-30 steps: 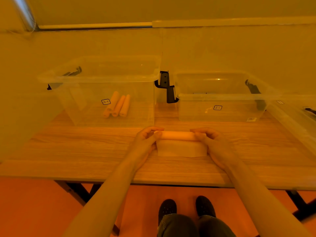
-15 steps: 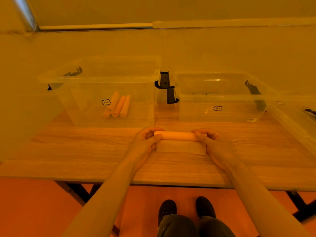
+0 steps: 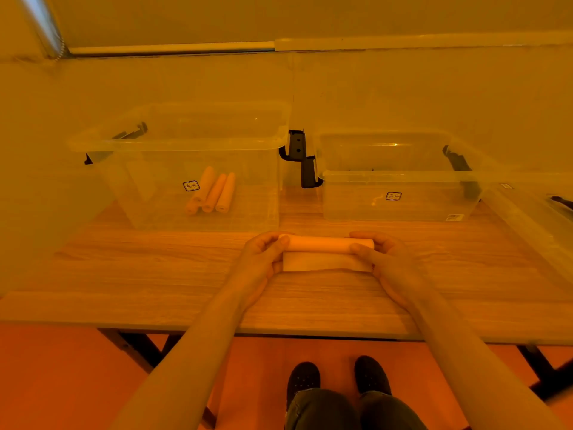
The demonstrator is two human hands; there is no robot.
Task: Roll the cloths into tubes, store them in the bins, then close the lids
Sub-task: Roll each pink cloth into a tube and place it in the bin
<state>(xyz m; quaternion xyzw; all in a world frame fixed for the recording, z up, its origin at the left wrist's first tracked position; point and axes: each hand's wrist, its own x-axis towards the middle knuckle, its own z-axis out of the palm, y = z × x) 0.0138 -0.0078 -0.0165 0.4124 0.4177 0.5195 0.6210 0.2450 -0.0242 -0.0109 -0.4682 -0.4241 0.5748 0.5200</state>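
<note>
Wooden table (image 3: 124,274), plain wall (image 3: 310,20), orange floor (image 3: 62,383), amber light.

The hands (image 3: 325,262) cover both ends of the cloth (image 3: 328,252). The stickers (image 3: 191,185) on the bins are too small to read. A third bin (image 3: 539,212) is cut off by the right edge.

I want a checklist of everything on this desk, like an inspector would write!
Surface: wooden table, one cloth being rolled on it.
Job's things: cloth partly rolled, a flat strip left; three rolled cloths in the left bin; right bin holds no cloths; both bins lidless.
Clutter: nothing seen.
Grippers: left hand and right hand grip the roll's ends.
Cables: nothing seen.
Surroundings: plain wall, orange floor, the person's shoes below.
</note>
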